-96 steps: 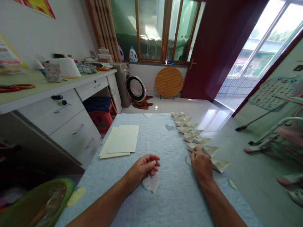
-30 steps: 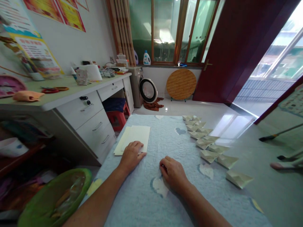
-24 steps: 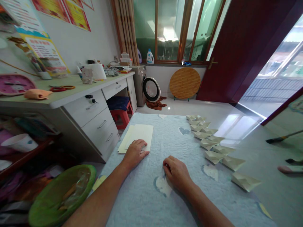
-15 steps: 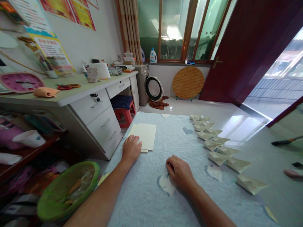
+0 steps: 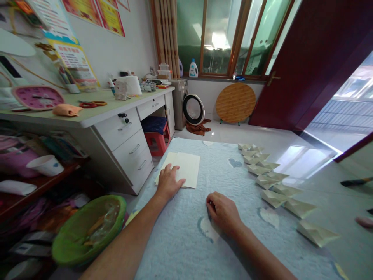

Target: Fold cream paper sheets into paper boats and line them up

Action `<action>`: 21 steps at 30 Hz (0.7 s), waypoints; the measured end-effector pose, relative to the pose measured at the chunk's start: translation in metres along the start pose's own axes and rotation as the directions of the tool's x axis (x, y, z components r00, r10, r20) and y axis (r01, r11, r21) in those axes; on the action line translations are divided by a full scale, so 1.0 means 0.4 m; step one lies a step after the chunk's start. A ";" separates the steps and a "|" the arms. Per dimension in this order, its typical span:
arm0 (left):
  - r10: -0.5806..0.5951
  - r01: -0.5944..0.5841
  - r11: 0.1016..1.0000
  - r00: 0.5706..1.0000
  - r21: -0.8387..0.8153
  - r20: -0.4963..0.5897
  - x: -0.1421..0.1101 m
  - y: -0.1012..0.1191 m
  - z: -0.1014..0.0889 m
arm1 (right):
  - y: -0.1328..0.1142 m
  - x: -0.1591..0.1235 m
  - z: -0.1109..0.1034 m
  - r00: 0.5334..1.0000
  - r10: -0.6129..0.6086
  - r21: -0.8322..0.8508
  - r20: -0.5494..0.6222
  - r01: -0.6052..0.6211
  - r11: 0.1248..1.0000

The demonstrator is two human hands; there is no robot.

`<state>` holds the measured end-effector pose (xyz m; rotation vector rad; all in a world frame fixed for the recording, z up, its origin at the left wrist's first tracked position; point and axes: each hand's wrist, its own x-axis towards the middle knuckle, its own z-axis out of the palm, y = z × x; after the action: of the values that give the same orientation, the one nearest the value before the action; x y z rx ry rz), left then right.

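My left hand (image 5: 169, 182) lies with its fingers spread on the near edge of a stack of cream paper sheets (image 5: 188, 169). The stack rests on a pale blue quilted blanket (image 5: 175, 245). My right hand (image 5: 223, 212) rests on the blanket, curled beside a white heart patch (image 5: 208, 229), and I see nothing in it. To its right, a long double row of folded paper boats (image 5: 271, 182) runs along the blanket's right edge, and the nearest boat (image 5: 316, 233) sits lowest in view.
A white desk with drawers (image 5: 125, 144) stands close on the left, above a green basin (image 5: 89, 227). Far beyond the blanket are a red stool (image 5: 155, 142), a washing machine (image 5: 180, 103) and a round wooden board (image 5: 235, 103). A person's foot (image 5: 364, 221) shows at the right edge.
My left hand has moved from the blanket onto the paper stack, and its sheets now lie more squarely together. My right hand has moved from the boats to mid-blanket. The view has shifted slightly.
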<state>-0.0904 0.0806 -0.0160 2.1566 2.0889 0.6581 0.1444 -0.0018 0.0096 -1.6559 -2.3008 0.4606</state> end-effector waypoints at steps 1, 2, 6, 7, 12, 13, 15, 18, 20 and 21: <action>0.002 -0.003 0.999 1.000 -0.047 -0.017 0.001 -0.004 0.002 | -0.008 0.011 -0.006 1.000 -0.025 0.005 0.010 0.025 1.000; 0.005 -0.008 0.996 0.999 -0.094 -0.036 0.002 -0.008 0.004 | -0.016 0.025 -0.010 0.998 -0.060 0.014 0.002 0.060 0.998; 0.011 -0.032 0.977 0.995 -0.212 -0.101 0.004 -0.016 0.012 | -0.052 0.106 0.000 0.978 -0.194 0.034 -0.077 0.197 0.980; 0.009 -0.034 0.973 0.994 -0.227 -0.110 0.004 -0.017 0.012 | -0.058 0.128 0.011 0.976 -0.196 0.048 -0.098 0.202 0.978; -0.011 -0.050 0.934 0.985 -0.353 -0.170 0.008 -0.022 0.001 | -0.060 0.211 0.074 0.970 -0.222 0.123 -0.100 0.234 0.964; -0.023 -0.049 0.924 0.983 -0.379 -0.182 0.009 -0.023 -0.002 | -0.055 0.220 0.082 0.970 -0.221 0.130 -0.098 0.233 0.964; -0.055 -0.040 0.901 0.977 -0.432 -0.204 0.011 -0.026 -0.006 | -0.041 0.229 0.093 0.970 -0.223 0.139 -0.092 0.235 0.962; -0.122 -0.011 0.857 0.967 -0.516 -0.222 0.014 -0.034 -0.004 | -0.022 0.233 0.097 0.968 -0.230 0.149 -0.099 0.242 0.959; -0.185 0.025 0.819 0.958 -0.574 -0.222 0.018 -0.041 0.001 | -0.014 0.232 0.098 0.965 -0.236 0.151 -0.112 0.251 0.956; -0.218 0.045 0.797 0.951 -0.602 -0.217 0.020 -0.045 0.004 | -0.013 0.230 0.098 0.963 -0.241 0.150 -0.120 0.258 0.955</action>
<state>-0.1066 0.0901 -0.0215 1.6184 1.7736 1.4399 0.0958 0.0803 -0.0211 -1.2613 -2.2882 0.4831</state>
